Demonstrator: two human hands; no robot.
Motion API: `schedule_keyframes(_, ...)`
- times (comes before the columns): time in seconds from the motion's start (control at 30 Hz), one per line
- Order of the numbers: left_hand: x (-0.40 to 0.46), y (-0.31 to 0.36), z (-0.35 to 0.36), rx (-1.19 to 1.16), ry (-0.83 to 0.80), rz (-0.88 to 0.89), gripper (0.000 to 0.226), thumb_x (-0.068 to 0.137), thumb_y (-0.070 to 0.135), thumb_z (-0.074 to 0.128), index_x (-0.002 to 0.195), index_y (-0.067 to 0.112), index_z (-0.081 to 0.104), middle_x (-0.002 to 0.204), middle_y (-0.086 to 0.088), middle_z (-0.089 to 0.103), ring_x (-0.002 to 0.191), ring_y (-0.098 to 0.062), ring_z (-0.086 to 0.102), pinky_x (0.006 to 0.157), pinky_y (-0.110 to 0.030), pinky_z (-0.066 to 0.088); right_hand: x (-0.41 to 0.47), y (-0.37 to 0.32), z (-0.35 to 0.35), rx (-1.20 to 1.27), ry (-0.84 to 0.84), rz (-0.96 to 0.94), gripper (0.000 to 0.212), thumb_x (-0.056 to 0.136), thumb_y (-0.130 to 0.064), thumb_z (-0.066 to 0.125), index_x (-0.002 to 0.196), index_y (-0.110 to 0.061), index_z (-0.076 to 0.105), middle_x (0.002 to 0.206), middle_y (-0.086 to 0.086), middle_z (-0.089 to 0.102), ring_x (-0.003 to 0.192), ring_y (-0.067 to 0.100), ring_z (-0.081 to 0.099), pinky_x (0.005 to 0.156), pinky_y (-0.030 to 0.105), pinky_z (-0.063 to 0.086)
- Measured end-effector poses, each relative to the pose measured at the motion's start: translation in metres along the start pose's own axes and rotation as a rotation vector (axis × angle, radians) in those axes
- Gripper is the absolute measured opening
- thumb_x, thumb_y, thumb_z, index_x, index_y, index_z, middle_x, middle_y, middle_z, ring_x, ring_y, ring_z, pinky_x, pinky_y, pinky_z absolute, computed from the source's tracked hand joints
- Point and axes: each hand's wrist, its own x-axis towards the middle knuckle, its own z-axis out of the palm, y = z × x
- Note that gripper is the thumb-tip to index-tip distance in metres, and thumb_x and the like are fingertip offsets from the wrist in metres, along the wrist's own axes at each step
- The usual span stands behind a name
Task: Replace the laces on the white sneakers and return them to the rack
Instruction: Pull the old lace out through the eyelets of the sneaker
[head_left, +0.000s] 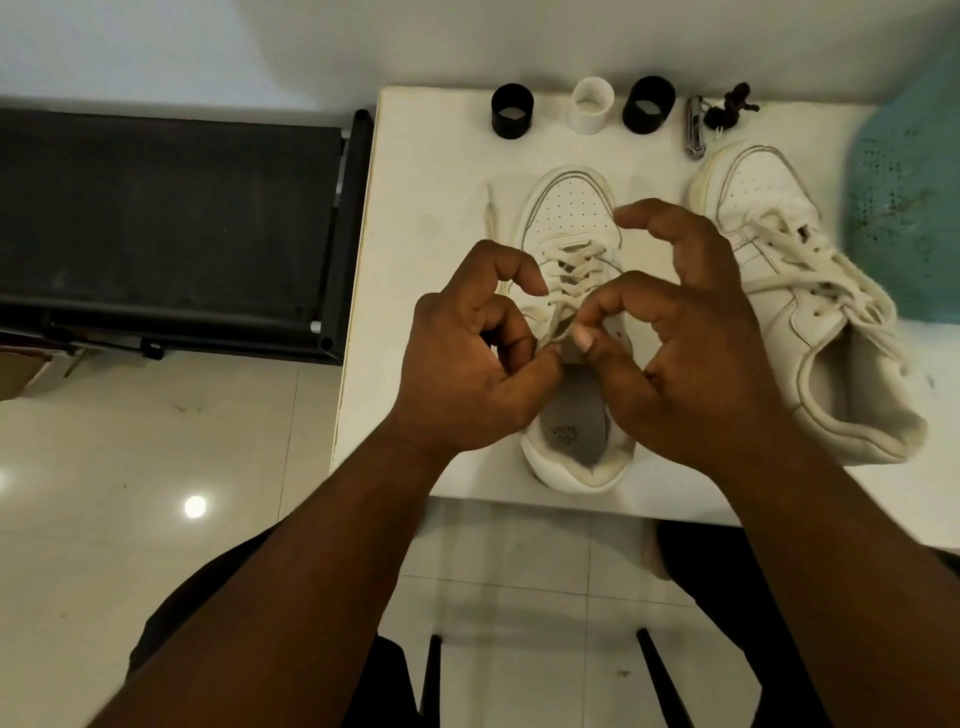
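Note:
A white sneaker (569, 208) stands on the white table (415, 208) with its toe pointing away from me. Its cream lace (576, 270) crosses the upper eyelets. My left hand (467, 364) pinches the lace at the tongue, and a loose lace end (490, 218) trails along the table to the left of the toe. My right hand (691, 338) pinches the same lace with thumb and forefinger, its other fingers spread above the shoe. A second white sneaker (810, 312) lies to the right, laced, with its laces hanging loose.
At the table's far edge stand two black rolls (512, 110) (649, 105) and a white roll (592, 105), beside a metal tool (695, 130) and dark laces (730, 106). A teal mesh basket (909, 208) sits at far right. A black rack (171, 228) is left.

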Motion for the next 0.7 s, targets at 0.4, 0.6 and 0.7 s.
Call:
schedule_keyframes(0.4, -0.0011, 0.0011, -0.0004, -0.007, 0.003, -0.013, 0.048, 0.071, -0.005, 0.076, 0.103, 0.020, 0.050, 0.051, 0.005, 0.056, 0.043, -0.009, 0.048, 0.056, -0.010, 0.036, 0.0016, -0.0011, -0.0004, -0.020, 0.349, 0.085, 0.009, 0.094, -0.012, 0.057, 0.093, -0.005, 0.063, 0.131, 0.022, 0.048, 0.128, 0.029, 0.046, 0.105, 0.023, 0.033)
schedule_keyframes(0.6, -0.0009, 0.0018, -0.0009, -0.014, 0.006, -0.009, 0.048, 0.073, -0.005, 0.077, 0.104, 0.019, 0.050, 0.051, 0.003, 0.056, 0.042, -0.008, 0.047, 0.056, -0.010, 0.036, 0.0041, -0.0003, -0.0016, 0.039, 0.191, 0.106, 0.027, 0.086, -0.024, 0.067, 0.111, -0.012, 0.069, 0.140, 0.011, 0.044, 0.133, 0.018, 0.041, 0.105, 0.016, 0.032)
schedule_keyframes(0.7, -0.0008, 0.0027, -0.0008, -0.029, 0.010, -0.005, 0.044, 0.077, 0.000, 0.080, 0.104, 0.016, 0.050, 0.051, 0.003, 0.056, 0.041, -0.009, 0.047, 0.053, -0.011, 0.036, 0.0003, -0.0036, 0.0044, 0.007, 0.027, 0.039, 0.017, 0.081, -0.031, 0.070, 0.095, -0.021, 0.073, 0.149, 0.007, 0.042, 0.141, 0.023, 0.035, 0.113, 0.038, 0.034)
